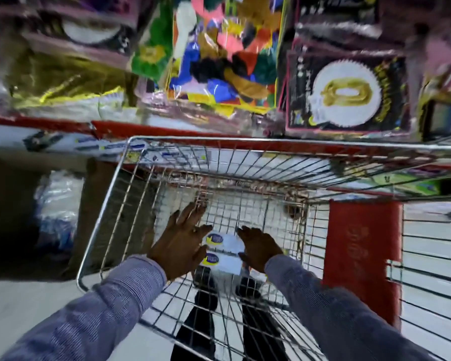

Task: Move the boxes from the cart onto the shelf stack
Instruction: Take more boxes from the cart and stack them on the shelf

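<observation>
Two small white boxes point(228, 250) with blue and yellow oval labels lie side by side low inside the wire cart point(110, 204). My left hand point(181, 239) presses on their left ends with its fingers spread. My right hand point(258, 248) curls around their right ends, so the boxes sit clamped between both hands. Beyond the cart's far rim, a row of similar white boxes point(94, 145) with blue labels lies on the red-edged shelf point(167, 132). The picture is blurred by motion.
Packs of coloured balloons point(219, 61) and a gold number balloon pack point(346, 96) hang above the shelf. A red flap point(362, 256) stands at the cart's right side. A brown carton with plastic-wrapped goods point(57, 217) is on the left. My legs show through the cart's bottom.
</observation>
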`<state>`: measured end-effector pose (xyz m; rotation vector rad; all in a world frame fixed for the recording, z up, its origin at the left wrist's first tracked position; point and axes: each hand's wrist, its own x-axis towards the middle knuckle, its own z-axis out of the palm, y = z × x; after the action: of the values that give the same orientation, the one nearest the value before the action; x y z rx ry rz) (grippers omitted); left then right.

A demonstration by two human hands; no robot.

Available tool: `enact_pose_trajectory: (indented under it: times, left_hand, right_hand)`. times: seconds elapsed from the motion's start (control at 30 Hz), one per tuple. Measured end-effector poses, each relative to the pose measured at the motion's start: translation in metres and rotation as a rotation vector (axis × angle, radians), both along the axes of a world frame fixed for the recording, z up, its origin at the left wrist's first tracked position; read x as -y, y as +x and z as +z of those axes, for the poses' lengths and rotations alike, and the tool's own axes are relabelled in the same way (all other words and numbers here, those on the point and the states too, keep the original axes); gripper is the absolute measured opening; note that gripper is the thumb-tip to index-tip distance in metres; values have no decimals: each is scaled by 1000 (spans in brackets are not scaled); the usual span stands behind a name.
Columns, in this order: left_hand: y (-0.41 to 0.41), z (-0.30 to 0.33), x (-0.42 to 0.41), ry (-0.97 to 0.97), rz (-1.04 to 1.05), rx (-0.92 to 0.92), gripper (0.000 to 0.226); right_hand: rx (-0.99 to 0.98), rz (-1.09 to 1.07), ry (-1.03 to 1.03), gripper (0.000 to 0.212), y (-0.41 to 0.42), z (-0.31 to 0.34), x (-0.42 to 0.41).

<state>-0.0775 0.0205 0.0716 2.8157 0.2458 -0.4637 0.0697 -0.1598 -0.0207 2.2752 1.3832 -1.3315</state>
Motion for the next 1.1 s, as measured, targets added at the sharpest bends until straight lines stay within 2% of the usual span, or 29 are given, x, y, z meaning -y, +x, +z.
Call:
enact_pose_trajectory:
  times: [0.07,0.2,0.27,0.37,0.53,0.63,0.73,0.8,0.93,1.0,1.1]
  left_hand:
    - [0,-6,1,5,-51,51,41]
    - [1,-33,12,-63,-181,30,31]
    - [1,-48,23,-115,-278,-57,20]
    - [7,-67,39,-121,-453,-258,35]
    - [23,-91,65,-49,-372,-498,52]
    - [32,-97,75,-31,-261,-580,41]
    - [38,-95,72,-42,-276,-531,38]
    - [41,-85,65,-32,-305,-504,43]
    - [45,-35,48,-87,-198,-413,58]
    - [43,11,36,-121,-97,-297,63]
    - [45,77,19,-94,8,-6,62]
  right_hand:
    - [-20,20,-40,75,-2,-16,-2]
    - [-11,38,-35,74,3,-24,-4]
    - [-4,-22,-13,73,12,-26,-2]
    - [40,-63,12,68,33,-27,3]
    - [97,-21,144,73,58,-9,10]
    - [163,-14,316,69,62,13,7]
    - [217,16,459,61,63,48,-2]
    - [234,18,525,59,65,77,-9]
    - [307,33,675,61,73,147,-26]
    - [329,29,736,57,77,195,-33]
    - [344,36,831,53,89,263,-48]
